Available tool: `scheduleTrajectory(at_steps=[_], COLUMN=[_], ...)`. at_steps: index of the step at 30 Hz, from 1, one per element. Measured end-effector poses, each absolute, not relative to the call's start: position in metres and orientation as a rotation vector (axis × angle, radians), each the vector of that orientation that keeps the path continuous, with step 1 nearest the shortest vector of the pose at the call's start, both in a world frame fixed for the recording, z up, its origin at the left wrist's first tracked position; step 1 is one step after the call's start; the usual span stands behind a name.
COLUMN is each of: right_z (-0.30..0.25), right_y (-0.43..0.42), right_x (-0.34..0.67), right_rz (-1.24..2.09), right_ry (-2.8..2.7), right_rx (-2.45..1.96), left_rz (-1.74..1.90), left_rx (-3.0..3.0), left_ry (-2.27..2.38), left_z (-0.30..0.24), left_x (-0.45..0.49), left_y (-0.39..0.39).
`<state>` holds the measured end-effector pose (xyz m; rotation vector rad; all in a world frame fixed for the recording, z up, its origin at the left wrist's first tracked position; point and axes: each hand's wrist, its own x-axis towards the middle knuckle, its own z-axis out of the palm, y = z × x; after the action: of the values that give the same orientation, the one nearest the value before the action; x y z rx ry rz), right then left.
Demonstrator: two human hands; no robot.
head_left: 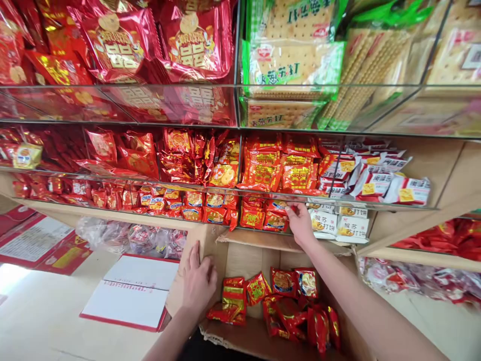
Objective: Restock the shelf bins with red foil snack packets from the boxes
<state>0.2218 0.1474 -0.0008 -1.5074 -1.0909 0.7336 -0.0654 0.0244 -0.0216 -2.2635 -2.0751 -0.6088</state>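
Note:
My right hand [301, 224] reaches to the low shelf compartment, its thumb and fingers closed at the edge of a red biscuit packet [277, 206]. More red packets [252, 218] sit beside it, and white soda cracker packets [323, 221] lie just right of the hand. My left hand [199, 278] rests on the side flap of an open cardboard box [246, 255], fingers slightly bent and apart, with no packet in them. Inside the box lies a loose heap of red and gold biscuit packets [287, 313]. The right forearm covers part of the box's right side.
Clear-fronted shelf bins [165, 103] above hold pink-red snack packs [197, 40] and green-edged crackers [293, 55]. White cracker packets [376, 180] fill a bin at right. A flattened red-and-white carton [131, 291] lies on the floor at left, near bagged goods [141, 238].

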Motion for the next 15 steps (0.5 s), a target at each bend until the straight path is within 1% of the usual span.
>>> scheduleTrajectory(at_steps=[8,15], right_z=[0.000,-0.007], right_y=[0.167,0.194], right_x=[0.239,0.239], right_rz=[0.488,0.324], right_ry=[-1.524,-1.660], right_rx=[-1.698,-1.846], left_rz=[-0.597,-0.617], left_rx=[-2.253,-2.249], left_ry=[-2.150,-2.188], left_z=[-0.016,-0.020], left_x=[-0.066,-0.066], left_y=[0.024,0.024])
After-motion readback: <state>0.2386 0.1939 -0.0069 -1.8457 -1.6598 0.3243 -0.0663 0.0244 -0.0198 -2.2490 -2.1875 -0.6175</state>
